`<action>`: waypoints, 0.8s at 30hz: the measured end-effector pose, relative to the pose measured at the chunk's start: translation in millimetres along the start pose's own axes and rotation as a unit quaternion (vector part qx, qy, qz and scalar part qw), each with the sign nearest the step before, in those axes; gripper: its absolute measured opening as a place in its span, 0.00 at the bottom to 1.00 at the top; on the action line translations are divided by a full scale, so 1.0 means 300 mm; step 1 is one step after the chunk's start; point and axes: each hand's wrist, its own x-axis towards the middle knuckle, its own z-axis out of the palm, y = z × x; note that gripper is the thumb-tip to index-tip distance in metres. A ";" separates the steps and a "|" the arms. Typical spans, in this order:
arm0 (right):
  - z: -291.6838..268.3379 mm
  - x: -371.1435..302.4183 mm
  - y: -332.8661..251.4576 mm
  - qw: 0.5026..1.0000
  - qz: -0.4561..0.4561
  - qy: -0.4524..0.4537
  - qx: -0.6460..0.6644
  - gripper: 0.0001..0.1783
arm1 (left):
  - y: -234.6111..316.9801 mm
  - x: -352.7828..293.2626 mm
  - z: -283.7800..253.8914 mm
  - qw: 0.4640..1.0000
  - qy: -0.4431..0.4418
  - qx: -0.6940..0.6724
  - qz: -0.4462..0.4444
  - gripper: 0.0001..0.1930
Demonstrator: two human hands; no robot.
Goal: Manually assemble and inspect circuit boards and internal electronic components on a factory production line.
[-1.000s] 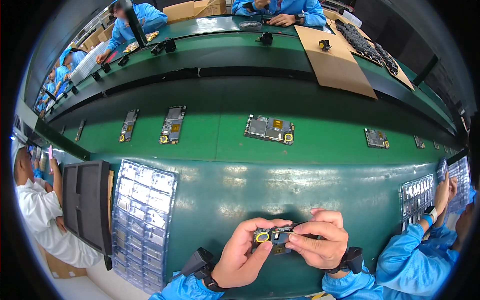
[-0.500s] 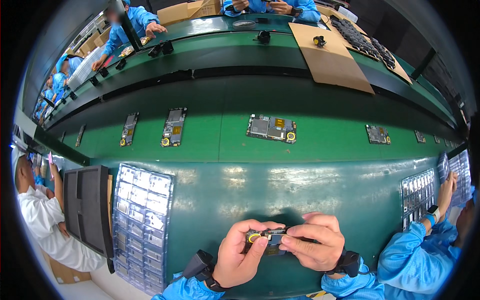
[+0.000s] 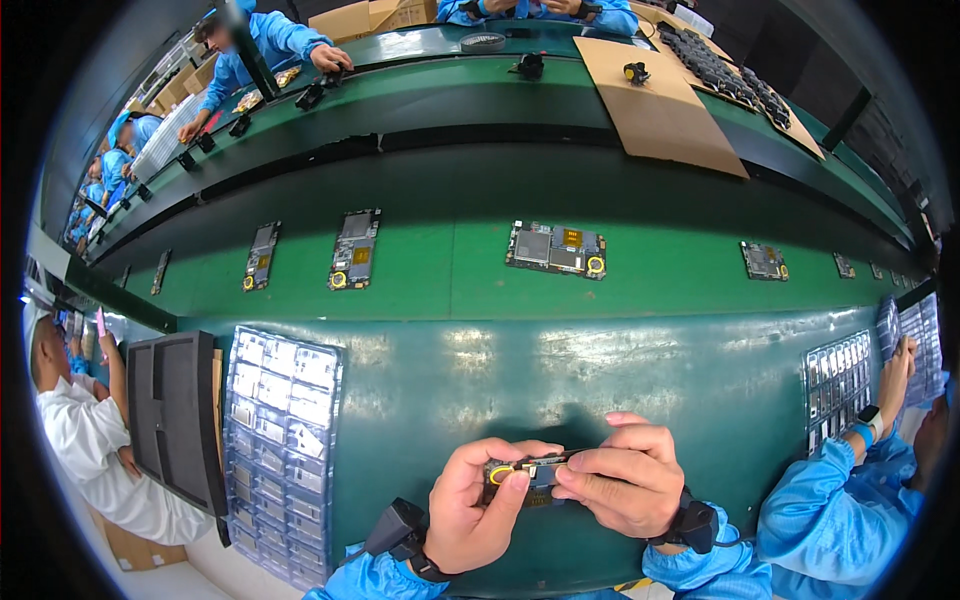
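My left hand (image 3: 476, 500) is closed round a circuit board (image 3: 541, 496), with its thumb on the front beside a round yellow-ringed part (image 3: 501, 474). The board is held tilted above the green work table (image 3: 420, 400). At the board's right end my right hand (image 3: 628, 480) pinches with thumb and fingertips. A small, pale strip (image 3: 545, 462) shows along the board's upper edge between the hands. What lies between the right fingertips is hidden.
Circuit boards (image 3: 556, 250) lie spaced along a green belt (image 3: 430, 290) beyond the table. A clear tray (image 3: 335, 430) of flat metal parts lies left, by a black foam tray (image 3: 170, 410). A co-worker's blue sleeve (image 3: 820, 510) is close on my right. Others work across the belt.
The boards on the belt have shifted slightly to the right. My hands stay at the held board, moving only a little. Across the belt, a co-worker's hand has reached a black part.
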 end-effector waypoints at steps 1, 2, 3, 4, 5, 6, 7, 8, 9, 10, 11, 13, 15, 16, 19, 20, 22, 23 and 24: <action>0.003 -0.001 0.001 1.000 -0.002 0.000 -0.005 0.21 | -0.002 0.000 -0.001 1.000 0.001 0.004 0.002 0.11; 0.004 -0.003 0.002 1.000 -0.005 -0.001 -0.010 0.21 | -0.003 -0.001 0.001 1.000 0.001 0.003 0.001 0.11; 0.004 -0.002 0.001 1.000 -0.005 0.000 -0.009 0.21 | 0.002 -0.002 0.002 1.000 0.004 0.001 0.002 0.11; 0.002 -0.001 0.001 1.000 -0.017 -0.002 -0.019 0.20 | 0.004 -0.004 0.002 1.000 0.007 -0.001 0.002 0.11; 0.002 -0.001 0.001 0.999 -0.030 -0.004 -0.030 0.20 | 0.006 -0.004 0.001 1.000 0.008 0.000 0.002 0.11; 0.005 -0.001 0.000 0.999 -0.029 -0.004 -0.029 0.20 | 0.006 -0.002 0.000 1.000 0.011 0.012 0.004 0.10; 0.011 -0.002 -0.001 0.999 -0.027 -0.005 -0.033 0.20 | 0.005 -0.001 -0.001 1.000 0.014 0.024 0.006 0.10; 0.014 -0.002 -0.002 0.999 -0.025 -0.005 -0.037 0.20 | 0.002 -0.002 -0.006 1.000 0.015 0.024 0.006 0.10; 0.013 -0.001 -0.003 0.999 -0.025 -0.005 -0.037 0.20 | -0.005 -0.004 -0.015 0.999 0.014 0.041 0.006 0.10; 0.010 0.002 -0.006 1.000 -0.010 -0.016 -0.024 0.18 | -0.010 -0.007 -0.020 0.998 0.014 0.057 0.006 0.10; 0.006 0.004 -0.010 1.000 0.005 -0.028 -0.012 0.16 | -0.011 -0.010 -0.020 0.998 0.013 0.058 0.006 0.10; 0.013 0.009 -0.031 0.992 0.111 0.006 0.056 0.16 | -0.014 -0.016 -0.016 0.996 0.019 0.083 -0.016 0.10; 0.012 0.050 -0.052 0.957 0.231 0.037 0.172 0.16 | -0.027 -0.018 -0.015 0.993 0.025 0.110 0.025 0.11; 0.011 0.044 -0.045 0.957 0.228 0.038 0.174 0.16 | -0.026 -0.015 -0.015 0.988 0.032 0.137 0.064 0.13; 0.021 0.004 -0.012 0.961 0.210 -0.009 0.181 0.13 | 0.003 0.015 -0.003 0.990 0.018 0.142 0.015 0.14; 0.021 0.000 -0.020 0.962 0.206 -0.005 0.178 0.13 | -0.011 0.019 -0.014 0.990 0.014 0.141 0.020 0.14; 0.015 -0.003 -0.043 0.972 0.193 -0.025 0.135 0.12 | -0.039 0.010 -0.039 0.982 0.013 0.179 0.050 0.16; 0.023 -0.007 -0.034 0.973 0.184 -0.026 0.134 0.13 | -0.043 0.001 -0.038 0.982 0.013 0.182 0.055 0.16; 0.024 0.000 -0.028 0.974 0.181 -0.021 0.132 0.13 | -0.043 -0.002 -0.040 0.982 0.026 0.182 0.047 0.16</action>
